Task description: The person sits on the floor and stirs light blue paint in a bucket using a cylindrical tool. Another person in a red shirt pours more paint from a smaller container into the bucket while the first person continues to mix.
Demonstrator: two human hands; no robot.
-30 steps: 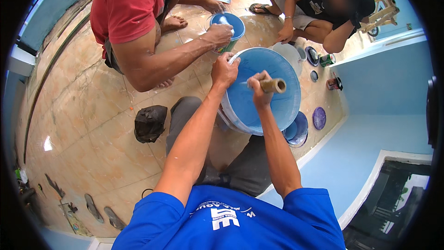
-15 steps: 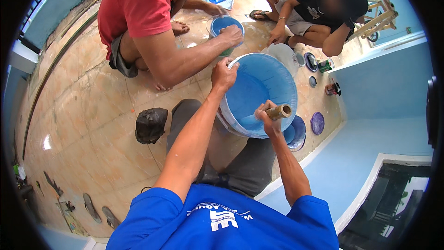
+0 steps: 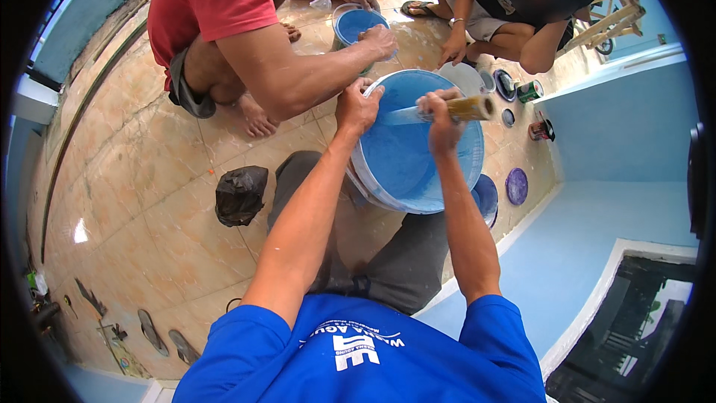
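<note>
A large white bucket [image 3: 386,195] with blue paint inside stands between my knees. On its left rim my left hand [image 3: 356,108] is closed, fingers over the edge. My right hand [image 3: 441,123] grips a thick round stick [image 3: 473,109] above the bucket, slightly blurred by motion. The stick's bare brown end points right, while its blue-coated part slants left into the bucket. Where its tip touches the paint is hard to make out.
A co-worker in red [image 3: 216,0] crouches ahead left, with a hand over a smaller paint bucket [image 3: 344,43]. Another in black [image 3: 507,0] squats ahead right. A black plastic bag [image 3: 242,195] lies left; a purple lid [image 3: 517,186], cans and the blue wall [image 3: 626,134] are right.
My right hand has moved up and slightly right; the stick has swung from pointing toward me to lying more sideways. My left hand stays on the rim.
</note>
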